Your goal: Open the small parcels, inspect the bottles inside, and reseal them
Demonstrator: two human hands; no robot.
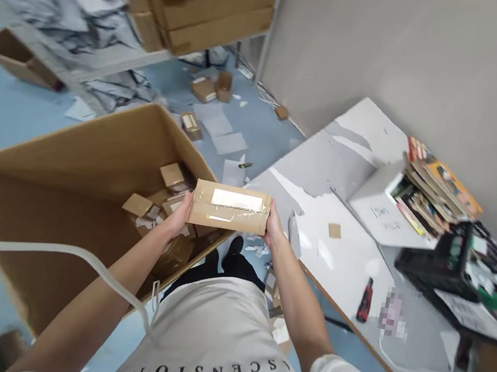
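The left hand [181, 209] and the right hand [273, 225] each clasp one short end of a small parcel [230, 207], holding it level at waist height, just above the near rim of a big open carton [62, 179] and beside the edge of the white table [351, 255]. Judging by this, one parcel is lifted clear of the carton while a heap of small boxes [164, 197] remains inside, so most of the work seems left.

The parcel is a flat brown cardboard block, sealed with clear shiny tape, with a white label strip along its top face. No writing is legible.

Farther off, a red knife [365, 300] lies on the table, then a stack of books [435, 187] near the wall.
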